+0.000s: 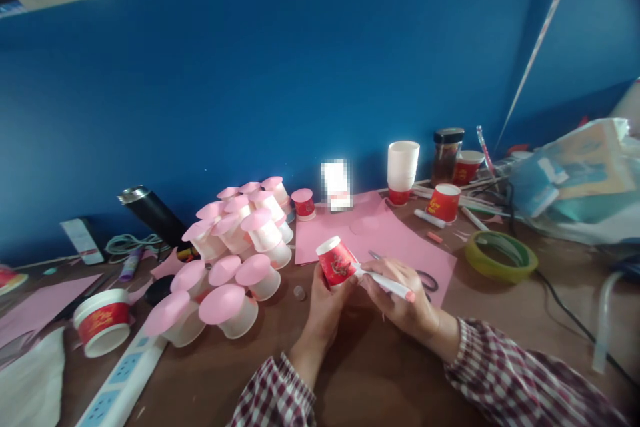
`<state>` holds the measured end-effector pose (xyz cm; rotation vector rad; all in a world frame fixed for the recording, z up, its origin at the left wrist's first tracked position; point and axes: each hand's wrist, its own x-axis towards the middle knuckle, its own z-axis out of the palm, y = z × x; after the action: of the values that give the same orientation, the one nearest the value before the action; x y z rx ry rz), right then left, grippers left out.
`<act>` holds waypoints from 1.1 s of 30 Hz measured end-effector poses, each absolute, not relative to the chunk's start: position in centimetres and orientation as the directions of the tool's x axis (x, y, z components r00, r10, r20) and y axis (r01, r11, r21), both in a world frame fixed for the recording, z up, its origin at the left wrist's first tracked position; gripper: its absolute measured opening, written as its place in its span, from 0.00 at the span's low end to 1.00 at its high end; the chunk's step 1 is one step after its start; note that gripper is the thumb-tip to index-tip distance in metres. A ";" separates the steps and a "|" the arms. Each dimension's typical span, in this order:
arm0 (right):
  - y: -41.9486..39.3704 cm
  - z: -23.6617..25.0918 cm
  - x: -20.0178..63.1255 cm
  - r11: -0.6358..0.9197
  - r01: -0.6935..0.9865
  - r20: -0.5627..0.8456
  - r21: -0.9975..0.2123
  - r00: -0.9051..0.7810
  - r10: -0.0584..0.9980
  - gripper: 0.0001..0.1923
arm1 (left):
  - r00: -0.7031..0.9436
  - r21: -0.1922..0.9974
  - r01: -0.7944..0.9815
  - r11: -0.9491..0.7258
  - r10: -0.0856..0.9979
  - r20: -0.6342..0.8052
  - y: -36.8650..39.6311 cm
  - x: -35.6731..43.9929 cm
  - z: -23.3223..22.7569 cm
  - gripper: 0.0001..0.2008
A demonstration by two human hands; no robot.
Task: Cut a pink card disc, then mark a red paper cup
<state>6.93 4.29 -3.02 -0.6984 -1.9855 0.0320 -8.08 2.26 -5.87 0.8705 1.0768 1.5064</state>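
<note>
My left hand (pixel 324 312) is wrapped round a red paper cup (pixel 336 259) with a white rim, tilted to the left. A white marker (pixel 393 285) with an orange-red end is gripped in my right hand (pixel 413 307); its tip meets the cup's side near the base. Beneath and behind my right hand, scissors (pixel 428 281) lie on a pink paper sheet (pixel 373 213), partly hidden by the fingers. To the left stand several white cups (pixel 243 317) topped with pink paper discs (pixel 221 305). A red cup (pixel 303 207) with a pink top is behind my left hand.
At the back right are stacked white cups (pixel 403 163), a red cup (pixel 445 203), a dark-lidded jar (pixel 447 157) and yellow tape (pixel 501 272). A power strip (pixel 123 380), cup stack (pixel 103 320) and black flask (pixel 153 217) occupy the left. A blue partition (pixel 300 67) rises behind.
</note>
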 end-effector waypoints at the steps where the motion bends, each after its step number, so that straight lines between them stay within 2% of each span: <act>1: 4.2 -2.9 7.0 0.832 0.457 0.814 -0.314 -0.322 0.484 0.05 | -0.189 0.942 -0.331 -0.050 0.982 -0.014 2.2 -8.1 -5.8 0.26; 5: 4.0 -2.4 7.1 0.832 0.443 0.851 -0.333 -0.238 0.468 0.05 | -0.172 0.941 -0.335 -0.049 0.985 -0.009 2.1 -8.0 -5.6 0.26; 12: 3.8 -2.6 6.9 0.864 0.374 0.807 -0.337 -0.358 0.470 0.06 | -0.148 0.960 -0.281 -0.020 0.989 -0.022 1.9 -7.9 -5.0 0.25; 33: 4.1 -3.2 6.9 0.855 0.365 0.792 -0.368 -0.360 0.494 0.09 | -0.180 0.981 -0.194 -0.011 0.983 -0.025 1.7 -7.6 -4.6 0.29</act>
<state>6.89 4.05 -3.18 -0.6311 -1.9868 0.1550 -7.65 1.73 -4.62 0.9657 1.1949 1.4223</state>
